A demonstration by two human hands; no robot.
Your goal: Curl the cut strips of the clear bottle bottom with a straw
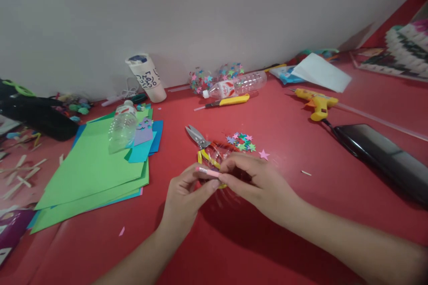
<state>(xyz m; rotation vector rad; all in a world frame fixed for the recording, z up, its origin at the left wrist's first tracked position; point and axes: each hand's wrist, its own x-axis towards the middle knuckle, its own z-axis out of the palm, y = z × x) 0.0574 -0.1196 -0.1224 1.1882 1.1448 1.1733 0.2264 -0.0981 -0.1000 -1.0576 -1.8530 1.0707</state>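
Between my two hands lies a short pink pencil [211, 173] with a silver band and a pink end. My left hand [184, 190] is closed around its banded end, thumb along the near side. Fingertips of my right hand [256, 180] pinch the other end. Just beyond the hands are scissors [198, 137] with yellow handles, partly hidden. A clear plastic piece [220, 153] shows behind my fingers, its shape hard to make out. Small coloured paper stars [241, 141] lie in a pile past my right hand, with a pink star [264, 154] beside them.
Green paper sheets [90, 164] lie at left under a cut bottle piece [123, 129]. A yellow cutter [230, 100] and plastic bottle [239, 85] lie at the back, beside a white cup [147, 78]. Rightward are a yellow glue gun [317, 102] and black phone [384, 156].
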